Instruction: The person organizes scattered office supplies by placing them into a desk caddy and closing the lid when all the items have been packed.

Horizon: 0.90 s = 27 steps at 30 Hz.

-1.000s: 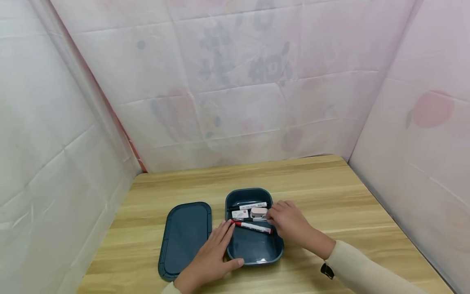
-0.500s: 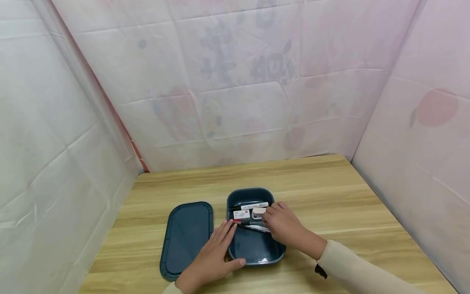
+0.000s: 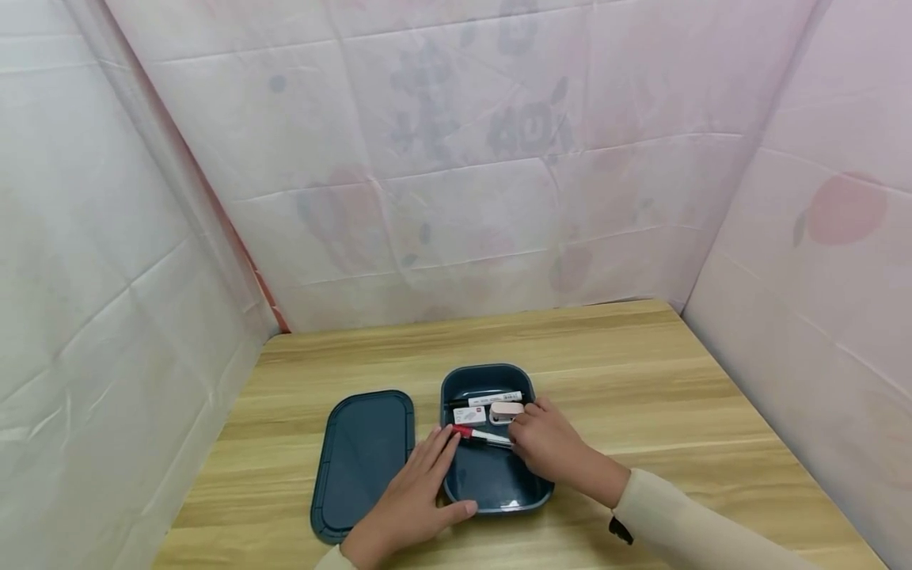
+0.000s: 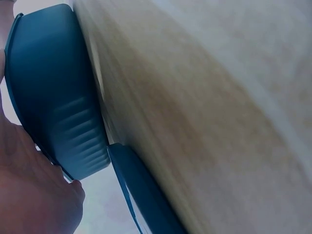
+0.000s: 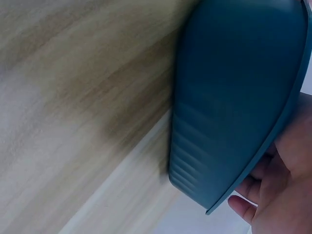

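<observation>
In the head view a dark blue plastic box (image 3: pixel 496 483) holds a red-capped marker (image 3: pixel 490 435) and a slim pen (image 3: pixel 500 444) lying close together across its middle. My right hand (image 3: pixel 552 445) reaches over the right rim, fingers curled round the right end of the pen and hiding it. My left hand (image 3: pixel 415 495) lies over the left rim with straight fingers, fingertips right at the marker's red cap. Behind these lie a small white box (image 3: pixel 469 416), a pale pink and white stapler-like item (image 3: pixel 506 410) and a black-and-white marker (image 3: pixel 494 400).
The matching blue lid (image 3: pixel 363 467) lies flat on the wooden table (image 3: pixel 606 348), left of the box. In the left wrist view, the lid's edge (image 4: pixel 146 190) stands close to the box wall (image 4: pixel 53 87). Pale printed sheets (image 3: pixel 456 198) enclose the table.
My right hand has moved slightly left and toward me, shifting the pen from behind the red-capped marker, across it, to its near side. My left hand stays nearly still.
</observation>
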Tool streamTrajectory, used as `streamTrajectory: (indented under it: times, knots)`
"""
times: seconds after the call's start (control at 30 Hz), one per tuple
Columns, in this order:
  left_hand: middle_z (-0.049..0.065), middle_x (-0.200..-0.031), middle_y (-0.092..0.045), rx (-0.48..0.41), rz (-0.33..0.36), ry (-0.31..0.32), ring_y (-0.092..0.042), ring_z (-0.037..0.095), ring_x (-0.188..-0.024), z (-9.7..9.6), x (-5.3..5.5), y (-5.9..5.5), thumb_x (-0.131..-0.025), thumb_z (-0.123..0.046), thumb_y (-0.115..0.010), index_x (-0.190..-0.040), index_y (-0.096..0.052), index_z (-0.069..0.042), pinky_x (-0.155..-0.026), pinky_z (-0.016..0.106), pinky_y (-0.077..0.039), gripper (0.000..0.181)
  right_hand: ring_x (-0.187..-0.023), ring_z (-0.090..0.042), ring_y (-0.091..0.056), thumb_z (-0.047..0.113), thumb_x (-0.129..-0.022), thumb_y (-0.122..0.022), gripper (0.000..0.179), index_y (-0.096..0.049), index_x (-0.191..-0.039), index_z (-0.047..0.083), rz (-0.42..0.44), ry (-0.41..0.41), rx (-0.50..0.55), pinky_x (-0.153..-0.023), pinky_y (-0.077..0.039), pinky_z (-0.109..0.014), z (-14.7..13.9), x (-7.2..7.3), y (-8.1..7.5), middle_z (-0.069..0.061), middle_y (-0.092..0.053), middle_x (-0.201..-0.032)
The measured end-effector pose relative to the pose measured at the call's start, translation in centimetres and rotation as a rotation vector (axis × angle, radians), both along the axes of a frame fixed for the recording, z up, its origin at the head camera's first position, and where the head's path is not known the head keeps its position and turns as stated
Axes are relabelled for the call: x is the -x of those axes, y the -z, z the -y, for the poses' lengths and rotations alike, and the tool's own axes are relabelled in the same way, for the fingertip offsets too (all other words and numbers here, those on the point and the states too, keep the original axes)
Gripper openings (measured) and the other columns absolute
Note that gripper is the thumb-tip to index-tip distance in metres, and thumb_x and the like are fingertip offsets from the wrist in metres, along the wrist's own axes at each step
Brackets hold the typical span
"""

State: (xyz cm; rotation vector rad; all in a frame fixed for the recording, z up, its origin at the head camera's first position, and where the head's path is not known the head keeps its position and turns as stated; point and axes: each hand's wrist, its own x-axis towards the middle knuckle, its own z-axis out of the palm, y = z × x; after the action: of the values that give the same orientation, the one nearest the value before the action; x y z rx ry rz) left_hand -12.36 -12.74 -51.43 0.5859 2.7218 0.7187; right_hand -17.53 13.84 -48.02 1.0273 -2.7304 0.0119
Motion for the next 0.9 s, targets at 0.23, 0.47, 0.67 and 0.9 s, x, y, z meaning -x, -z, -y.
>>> streamTrajectory:
  times: [0.23,0.47,0.67,0.9]
  knots:
    - [-0.019,-0.169,0.003,-0.005,0.003,0.003,0.002,0.014,-0.157,0.01,0.11,0.18,-0.086,-0.082,-0.049,-0.162,-0.013,-0.037,-0.125,0.056,-0.014,0.096,-0.075,-0.016,-0.052,0.026,-0.089,-0.077,0.013,-0.074,-0.082,0.014,0.023,-0.002,-0.023,-0.076,-0.036,-0.032,0.06,0.1,0.52,0.001,-0.072,-0.081]
    - [-0.019,-0.169,0.003,-0.001,-0.005,0.003,0.003,0.013,-0.157,0.1,0.04,0.32,-0.086,-0.082,-0.049,-0.162,-0.012,-0.038,-0.125,0.055,-0.015,0.095,-0.075,-0.017,-0.052,0.028,-0.088,-0.077,0.014,-0.076,-0.085,0.014,0.029,-0.002,-0.058,-0.077,-0.035,-0.033,0.22,0.11,0.53,0.001,-0.071,-0.08]
    - [-0.018,-0.169,0.004,0.0,-0.004,0.009,0.004,0.013,-0.157,0.24,-0.14,0.17,-0.086,-0.082,-0.048,-0.162,-0.01,-0.038,-0.125,0.055,-0.015,0.095,-0.077,-0.016,-0.052,0.029,-0.086,-0.079,0.014,-0.075,-0.086,0.016,0.042,-0.007,-0.052,-0.078,-0.035,-0.033,0.32,-0.2,0.37,0.003,-0.071,-0.081]
    - [-0.016,-0.17,0.003,0.008,-0.011,0.01,0.003,0.014,-0.157,0.4,-0.04,0.25,-0.086,-0.083,-0.047,-0.162,-0.01,-0.038,-0.125,0.056,-0.016,0.095,-0.082,-0.016,-0.056,0.028,-0.091,-0.074,0.011,-0.075,-0.094,0.017,0.063,0.009,0.015,-0.083,-0.04,-0.034,0.29,-0.14,0.56,0.003,-0.073,-0.089]
